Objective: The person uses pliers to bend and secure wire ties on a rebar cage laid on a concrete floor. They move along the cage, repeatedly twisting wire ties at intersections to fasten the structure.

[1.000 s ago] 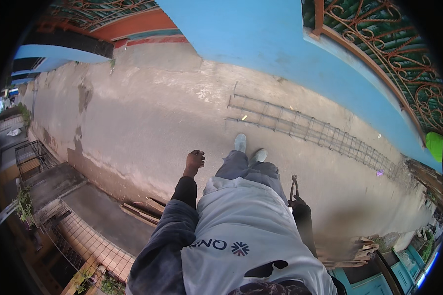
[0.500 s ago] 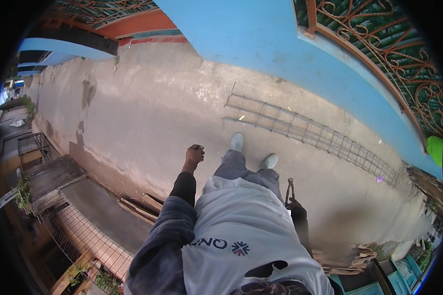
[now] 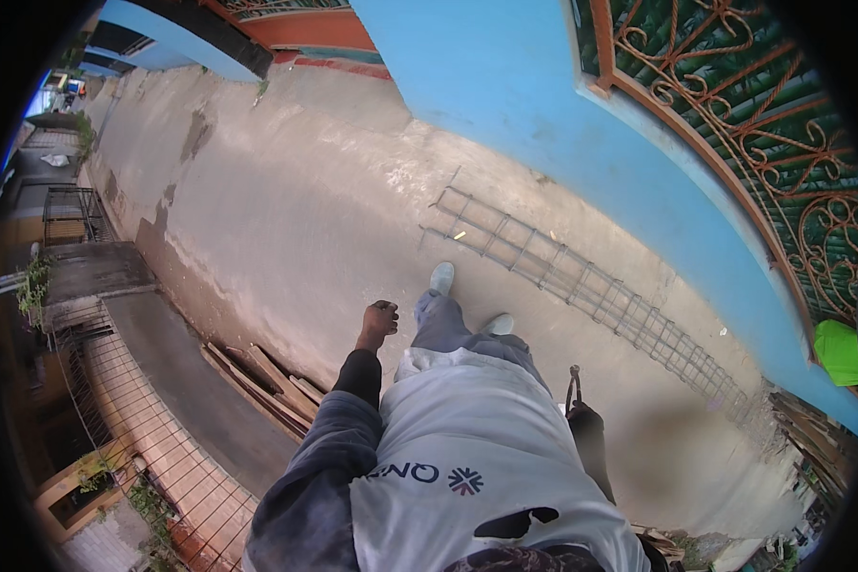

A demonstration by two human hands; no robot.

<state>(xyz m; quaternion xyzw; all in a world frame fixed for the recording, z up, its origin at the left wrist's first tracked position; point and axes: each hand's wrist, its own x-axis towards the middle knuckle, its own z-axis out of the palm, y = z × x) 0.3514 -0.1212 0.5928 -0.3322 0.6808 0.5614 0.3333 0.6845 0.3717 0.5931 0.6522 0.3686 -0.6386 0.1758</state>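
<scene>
My left hand (image 3: 378,324) is held out in front of my body with its fingers curled in. What it holds, if anything, is hidden. Low at my right side, my right hand (image 3: 582,417) grips a pair of pincers (image 3: 574,383), which point forward. Ahead and to the right, a long rebar cage (image 3: 582,278) of thin steel bars with cross ties lies on the concrete ground, apart from both hands. My shoes (image 3: 441,277) stand just short of its near side.
A blue wall (image 3: 505,76) with an orange ornamental metal grille (image 3: 734,124) runs along the far right. Wooden planks (image 3: 257,386) lie on the left beside a low wall. A bright green object (image 3: 837,353) hangs at the right edge. More boards (image 3: 810,434) are stacked at the right.
My view has turned, so the wall, grille and planks sit differently. My feet have shifted a little to the left in the picture. Both hands keep their grip.
</scene>
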